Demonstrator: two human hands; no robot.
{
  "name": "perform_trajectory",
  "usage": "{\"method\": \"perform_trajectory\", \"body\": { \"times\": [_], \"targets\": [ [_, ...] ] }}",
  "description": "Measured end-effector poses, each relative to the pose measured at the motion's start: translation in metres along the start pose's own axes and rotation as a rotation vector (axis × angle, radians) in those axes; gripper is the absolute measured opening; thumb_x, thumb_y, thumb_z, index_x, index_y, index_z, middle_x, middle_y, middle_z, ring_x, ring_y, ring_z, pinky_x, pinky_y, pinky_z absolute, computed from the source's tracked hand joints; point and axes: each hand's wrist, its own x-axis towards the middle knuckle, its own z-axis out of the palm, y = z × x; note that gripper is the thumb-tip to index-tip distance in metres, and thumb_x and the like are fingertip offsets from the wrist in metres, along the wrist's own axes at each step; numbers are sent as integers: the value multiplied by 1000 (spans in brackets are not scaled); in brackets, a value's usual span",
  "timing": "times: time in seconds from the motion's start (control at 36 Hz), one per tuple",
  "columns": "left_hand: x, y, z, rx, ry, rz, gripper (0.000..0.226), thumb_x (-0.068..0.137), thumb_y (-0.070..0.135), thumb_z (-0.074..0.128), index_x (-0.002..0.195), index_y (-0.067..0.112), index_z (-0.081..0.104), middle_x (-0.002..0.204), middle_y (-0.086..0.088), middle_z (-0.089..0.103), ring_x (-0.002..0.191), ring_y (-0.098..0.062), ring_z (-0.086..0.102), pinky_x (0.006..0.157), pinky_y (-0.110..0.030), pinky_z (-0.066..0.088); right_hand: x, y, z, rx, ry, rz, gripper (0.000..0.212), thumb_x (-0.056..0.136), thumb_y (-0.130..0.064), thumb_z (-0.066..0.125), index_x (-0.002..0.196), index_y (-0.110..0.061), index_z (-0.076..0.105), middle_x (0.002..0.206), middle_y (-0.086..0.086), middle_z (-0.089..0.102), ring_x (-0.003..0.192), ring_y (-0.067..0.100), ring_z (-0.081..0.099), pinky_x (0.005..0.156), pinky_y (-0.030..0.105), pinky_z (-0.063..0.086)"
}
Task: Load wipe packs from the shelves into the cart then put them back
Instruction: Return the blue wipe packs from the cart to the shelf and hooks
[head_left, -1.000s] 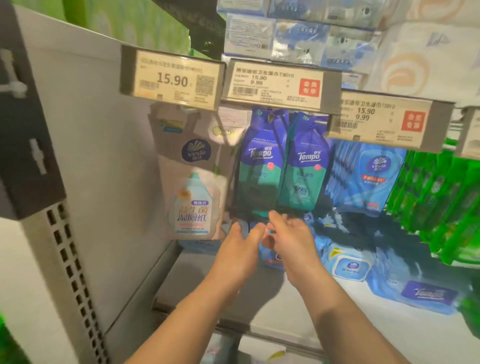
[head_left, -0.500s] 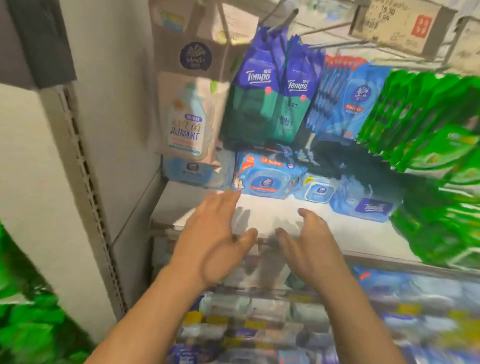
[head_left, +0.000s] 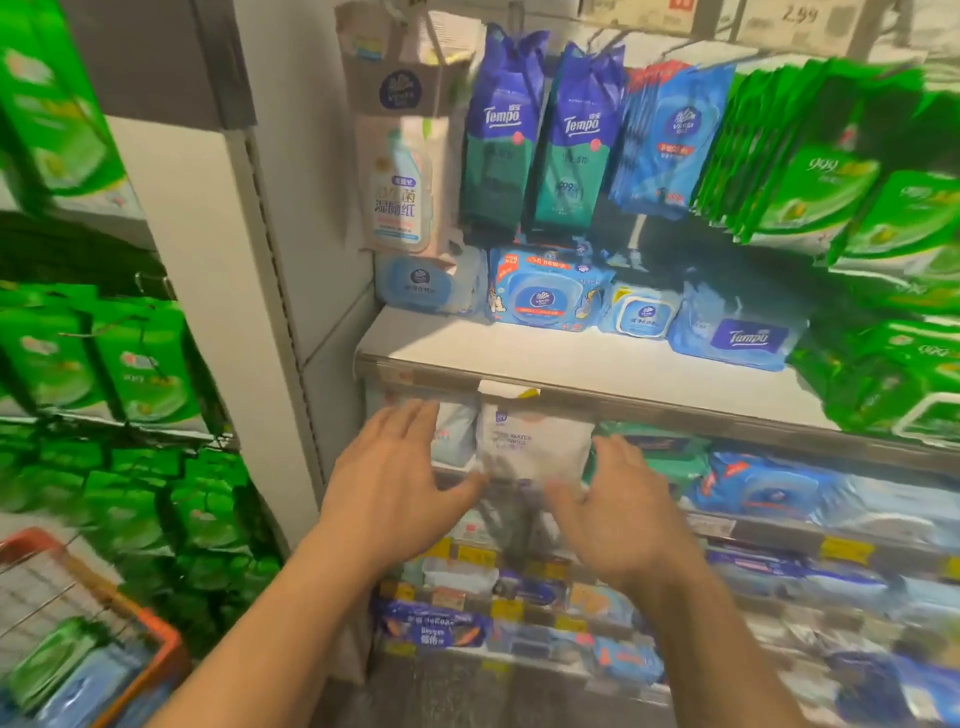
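Observation:
A white wipe pack (head_left: 535, 441) hangs just below the front edge of the white shelf (head_left: 571, 358). My left hand (head_left: 400, 483) is spread to its left, fingers straight, and my right hand (head_left: 618, 509) is spread to its right. Neither hand holds anything; whether the fingertips touch the pack I cannot tell. On the shelf above stand blue wipe packs (head_left: 545, 296), and Tempo packs (head_left: 540, 135) hang behind them. The orange cart (head_left: 156, 639) at the bottom left holds a green pack (head_left: 52, 660) and blue ones.
Green packs (head_left: 852, 192) hang and lie at the right. More green packs (head_left: 130, 364) fill the neighbouring rack at the left. A grey upright (head_left: 270, 260) separates the two racks. Lower shelves (head_left: 779, 535) carry blue and white packs with yellow price tags.
My view has dropped from the price tags to the lower shelves. Both hands have come down from the Tempo packs to the white pack under the shelf edge. The cart has come into view.

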Motion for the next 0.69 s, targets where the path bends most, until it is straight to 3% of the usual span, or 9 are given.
{"method": "perform_trajectory", "body": {
  "times": [0.08, 0.17, 0.31, 0.39, 0.47, 0.58, 0.64, 0.69],
  "targets": [
    [-36, 9, 5, 27, 16, -39, 103, 78, 84, 36, 160, 24, 24, 164, 3, 31, 149, -22, 29, 122, -42, 30, -24, 11, 7, -1, -59, -18, 63, 96, -59, 45, 146, -21, 39, 152, 1, 39, 144, 25, 31, 118, 51, 29],
    [-76, 12, 12, 74, -16, -100, 99, 82, 81, 44, 160, 23, 24, 162, 3, 32, 147, -21, 31, 119, -39, 32, -48, 17, 19, -50, -141, -27, 76, 97, -60, 47, 155, -14, 28, 163, 4, 27, 151, 26, 21, 124, 50, 20],
    [-137, 1, 11, 88, -98, -274, 101, 83, 82, 47, 162, 27, 14, 167, 4, 18, 153, -19, 17, 124, -37, 23, -86, 8, 41, -58, -245, -63, 76, 94, -62, 49, 148, -9, 37, 154, 13, 40, 141, 33, 40, 112, 45, 39],
    [-170, -11, 4, 74, -71, -360, 99, 83, 79, 51, 160, 29, 16, 167, 4, 19, 152, -23, 20, 121, -41, 27, -103, -8, 48, -118, -309, -112, 68, 96, -59, 48, 141, -8, 43, 147, 13, 45, 136, 32, 44, 109, 41, 40],
    [-201, -29, -5, 49, -41, -431, 95, 81, 78, 53, 158, 31, 20, 166, 0, 22, 151, -26, 22, 120, -43, 29, -115, -31, 57, -154, -358, -168, 72, 97, -59, 48, 149, -10, 37, 154, 10, 40, 140, 29, 40, 113, 40, 37],
    [-237, -61, -17, 1, -14, -548, 99, 82, 77, 52, 161, 31, 15, 168, 3, 16, 154, -26, 17, 122, -46, 27, -130, -68, 72, -154, -416, -240, 67, 95, -63, 47, 144, -17, 40, 149, 8, 43, 135, 29, 44, 111, 43, 38],
    [-254, -79, -24, -29, 10, -579, 98, 83, 75, 51, 162, 31, 15, 168, 2, 17, 153, -26, 17, 123, -47, 26, -138, -90, 79, -181, -462, -279, 77, 95, -64, 47, 153, -17, 31, 158, 7, 34, 141, 29, 39, 115, 43, 36],
    [-270, -98, -31, -53, 31, -615, 93, 85, 72, 53, 161, 29, 18, 167, 1, 19, 152, -26, 19, 122, -45, 27, -144, -113, 87, -197, -488, -326, 75, 94, -64, 48, 152, -18, 33, 155, 8, 38, 134, 29, 45, 111, 43, 40]
  ]
}}
